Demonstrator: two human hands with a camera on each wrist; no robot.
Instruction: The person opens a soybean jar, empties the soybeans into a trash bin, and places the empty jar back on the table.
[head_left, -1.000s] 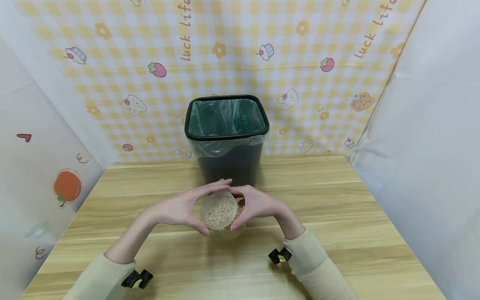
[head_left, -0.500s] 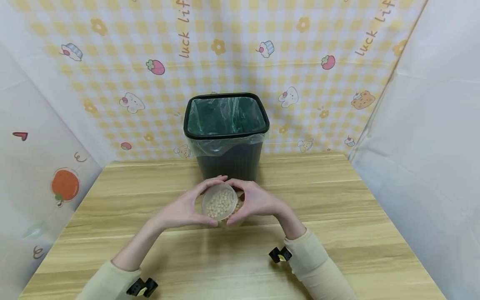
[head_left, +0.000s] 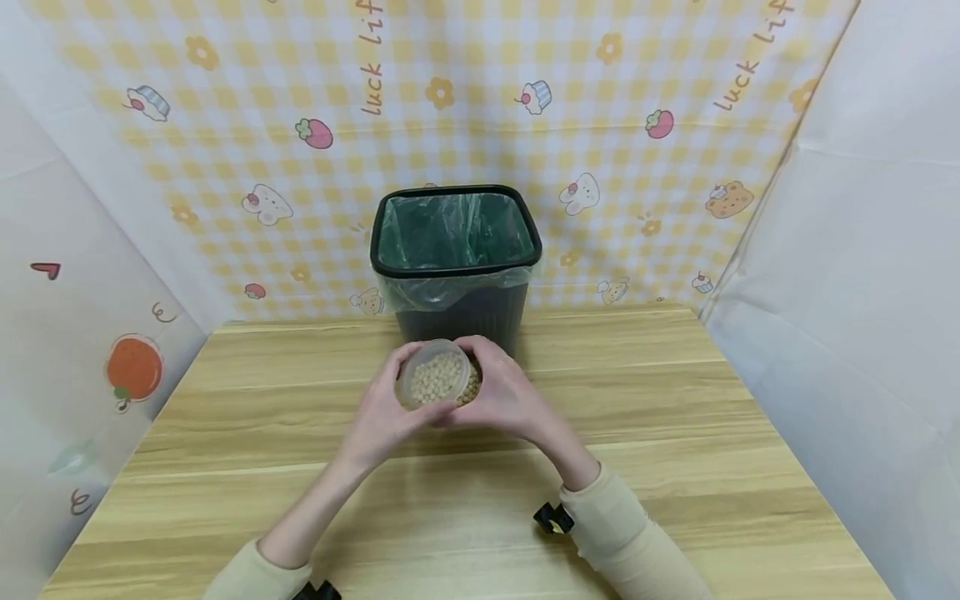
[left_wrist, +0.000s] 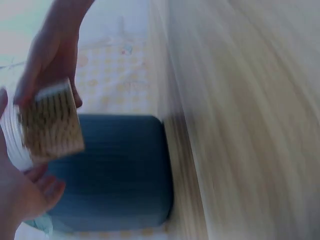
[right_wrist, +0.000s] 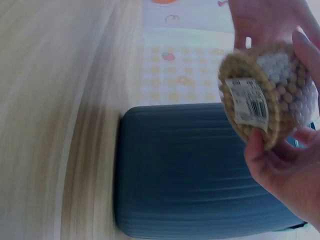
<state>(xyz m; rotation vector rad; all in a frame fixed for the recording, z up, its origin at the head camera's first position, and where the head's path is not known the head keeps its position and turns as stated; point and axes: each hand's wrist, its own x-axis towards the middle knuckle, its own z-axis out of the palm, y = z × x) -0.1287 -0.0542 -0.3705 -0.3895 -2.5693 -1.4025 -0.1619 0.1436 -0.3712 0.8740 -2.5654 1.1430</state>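
Left hand (head_left: 382, 408): half-open, curled round the left of the tub (head_left: 437, 377)
Right hand (head_left: 506, 396): likewise curled round its right
Tub: pale balls inside, tilted, above the worktop (head_left: 645, 417), before the bag-lined bin (head_left: 461, 321)

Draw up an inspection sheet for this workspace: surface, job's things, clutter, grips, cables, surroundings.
Surface: light wood-grain table.
Job's things: round clear container of small beige balls, tilted, held off the table, printed label on its base; dark bin with a see-through liner, standing behind it.
Clutter: nothing seen.
Grips: bare hands; left grip and right grip both curve round the container.
Cables: nothing seen.
Surroundings: yellow checked backdrop behind, pale sheets either side.
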